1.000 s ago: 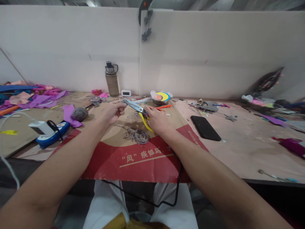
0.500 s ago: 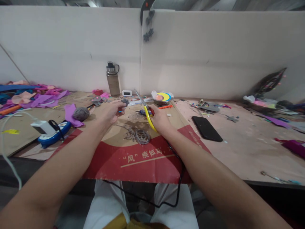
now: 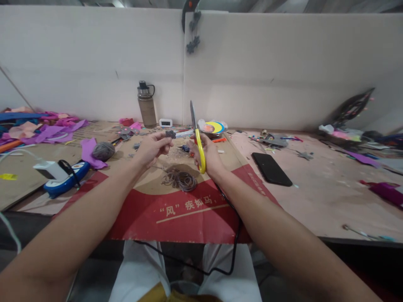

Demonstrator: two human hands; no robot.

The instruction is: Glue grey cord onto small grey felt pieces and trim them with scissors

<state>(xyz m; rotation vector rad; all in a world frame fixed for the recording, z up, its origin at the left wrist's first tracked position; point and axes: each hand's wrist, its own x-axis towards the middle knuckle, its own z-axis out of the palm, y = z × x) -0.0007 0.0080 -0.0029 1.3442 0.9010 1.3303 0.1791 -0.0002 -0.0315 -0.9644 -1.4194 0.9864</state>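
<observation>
My right hand [image 3: 208, 153] grips yellow-handled scissors [image 3: 197, 140], their blades closed and pointing straight up. My left hand [image 3: 153, 147] pinches a small grey felt piece [image 3: 170, 134] between thumb and fingertips, a little left of the scissors. Both hands hover over a red and tan cardboard sheet [image 3: 176, 209]. A heap of grey trimmings [image 3: 179, 179] lies on the cardboard just below my hands.
A black phone [image 3: 272, 168] lies right of the cardboard. A grey yarn ball [image 3: 103, 151], a blue device with a white charger [image 3: 63, 176], purple felt scraps [image 3: 47, 130], a water bottle [image 3: 145, 105] and a bowl [image 3: 214, 128] stand behind. A black cable [image 3: 220, 251] hangs over the front edge.
My right hand has swung the scissors from lying flat toward the left hand to pointing upright, blades closed. The left hand lifted slightly with the grey felt piece.
</observation>
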